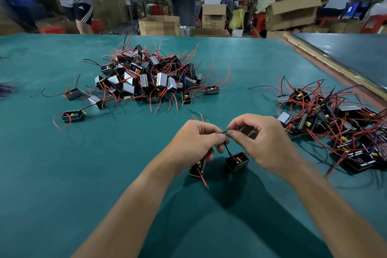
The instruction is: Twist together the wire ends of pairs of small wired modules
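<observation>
Two small black box modules hang just above the green table (104,174) below my hands: the left module (196,170) under my left hand (195,142), and the right module (237,161) under my right hand (266,142). Thin black and red wires rise from both modules to the wire ends (225,132) between my fingertips. My left thumb and forefinger pinch the wires from the left. My right thumb and forefinger pinch the wire ends from the right. A loose red wire trails down from the left module.
A big pile of loose modules (150,77) with red and black wires lies at centre back. A second tangled pile (335,125) lies at the right. A few single modules (73,116) sit at the left. Cardboard boxes and people stand beyond the table.
</observation>
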